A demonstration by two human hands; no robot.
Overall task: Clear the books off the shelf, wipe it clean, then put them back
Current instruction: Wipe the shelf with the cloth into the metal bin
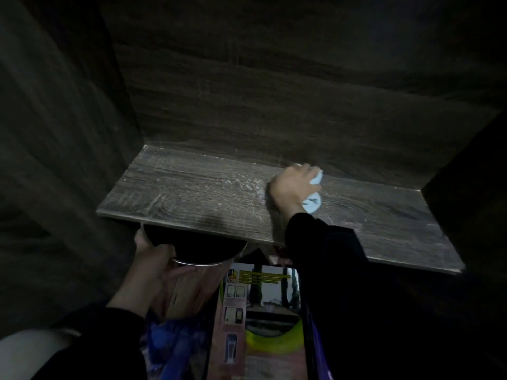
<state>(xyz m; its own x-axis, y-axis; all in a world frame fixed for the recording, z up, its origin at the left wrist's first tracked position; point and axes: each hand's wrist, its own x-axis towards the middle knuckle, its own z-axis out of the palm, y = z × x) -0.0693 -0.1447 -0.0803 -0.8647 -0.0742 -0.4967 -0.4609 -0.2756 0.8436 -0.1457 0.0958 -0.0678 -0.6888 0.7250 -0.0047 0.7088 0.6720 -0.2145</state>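
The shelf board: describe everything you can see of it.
The shelf is a flat, dark wood-grain board, laminate by its look, set in a dim recess with matching back and side walls. No books stand on it. Pale dust streaks cover its middle and left. The right hand holds a light blue cloth against it near the back wall. Just below its front edge the left hand holds a shiny metal bin, open mouth up.

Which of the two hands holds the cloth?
The right hand, holding a pale blue cloth on the shelf; the left hand grips a metal bin below.
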